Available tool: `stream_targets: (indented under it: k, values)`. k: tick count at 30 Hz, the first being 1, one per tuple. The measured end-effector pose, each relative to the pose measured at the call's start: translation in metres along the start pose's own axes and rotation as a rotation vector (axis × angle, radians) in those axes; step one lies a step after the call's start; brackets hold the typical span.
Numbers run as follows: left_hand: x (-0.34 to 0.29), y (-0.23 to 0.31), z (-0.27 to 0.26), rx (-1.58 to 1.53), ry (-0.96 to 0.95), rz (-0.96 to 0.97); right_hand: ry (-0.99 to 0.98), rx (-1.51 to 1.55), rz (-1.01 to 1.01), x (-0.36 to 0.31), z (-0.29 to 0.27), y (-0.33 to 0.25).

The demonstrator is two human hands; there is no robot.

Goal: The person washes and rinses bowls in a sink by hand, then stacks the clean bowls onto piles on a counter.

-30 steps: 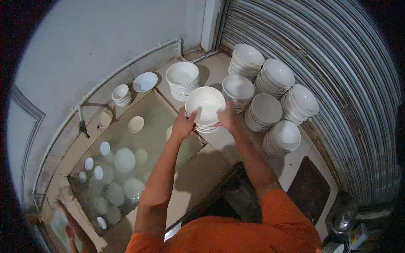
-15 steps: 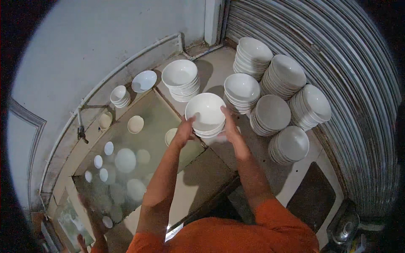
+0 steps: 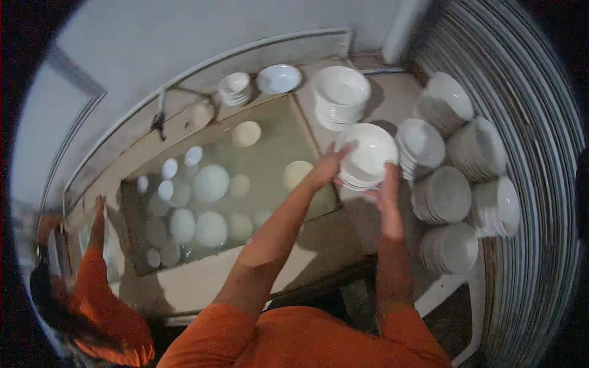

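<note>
Between my two hands is a short stack of white bowls (image 3: 369,153). My left hand (image 3: 331,164) grips its left side, the thumb over the rim. On the right side my right hand (image 3: 388,187) holds it with the thumb at the rim and fingers under it. The held stack is just left of a short bowl stack (image 3: 421,147) and nearer to me than a tall bowl stack (image 3: 341,95). Whether its base touches the counter, I cannot tell. Bowls and plates lie under the cloudy water of a sink (image 3: 279,122) to the left.
More bowl stacks (image 3: 443,195) crowd the right side beside a ribbed metal shutter (image 3: 534,202). A blue-white bowl (image 3: 279,80) and small stacked bowls (image 3: 235,89) stand behind the sink, near a wall tap (image 3: 158,122). A co-worker in an orange shirt (image 3: 110,306) is at the far left.
My view has swung left, so the scene sits further right. Both hands still hold the bowl stack, now close beside the short stack. More of the co-worker has come into view.
</note>
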State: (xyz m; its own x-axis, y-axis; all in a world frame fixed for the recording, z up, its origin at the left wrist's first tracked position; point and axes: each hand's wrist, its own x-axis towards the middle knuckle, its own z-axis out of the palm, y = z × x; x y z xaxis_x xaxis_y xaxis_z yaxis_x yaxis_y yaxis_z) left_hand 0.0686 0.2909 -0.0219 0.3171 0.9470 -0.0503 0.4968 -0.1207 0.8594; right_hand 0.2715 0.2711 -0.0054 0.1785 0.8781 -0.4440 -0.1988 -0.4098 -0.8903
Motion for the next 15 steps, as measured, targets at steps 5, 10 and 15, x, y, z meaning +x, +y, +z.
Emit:
stream_targets:
  k: [5, 10, 15]
  values:
    - [-0.083, -0.059, -0.003, -0.78, 0.357, -0.258, 0.163, -0.082, -0.283, -0.06, 0.007, -0.007]
    - [-0.186, -0.158, -0.039, 0.353, 0.394, -0.45, 0.196, -0.117, -0.694, -0.111, 0.028, 0.034]
    - [-0.238, -0.229, -0.065, 0.741, 0.035, -0.461, -0.79, -0.651, -0.951, -0.186, 0.153, 0.078]
